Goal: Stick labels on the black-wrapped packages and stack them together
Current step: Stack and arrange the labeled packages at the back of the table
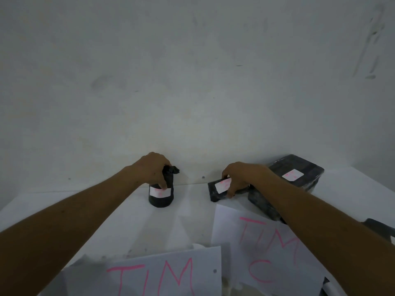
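Upright black-wrapped bottle-shaped package [161,196] w/ white label [160,191] stands on white tabletop [132,221] by the wall; left hand [152,169] grips its neck. Right hand [241,178] grips small flat labelled package [218,190], beside larger labelled package [299,175]. Paper sheets [263,248] w/ pink lettering lie nearer.

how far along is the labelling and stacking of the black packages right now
Labelling looks mostly done: white labels show on the bottle-shaped package, the small flat package and the large block. In hand: the left hand grips the bottle-shaped one, the right hand holds the flat one. Left: stacking them together; another dark package lies partly hidden under the right arm.
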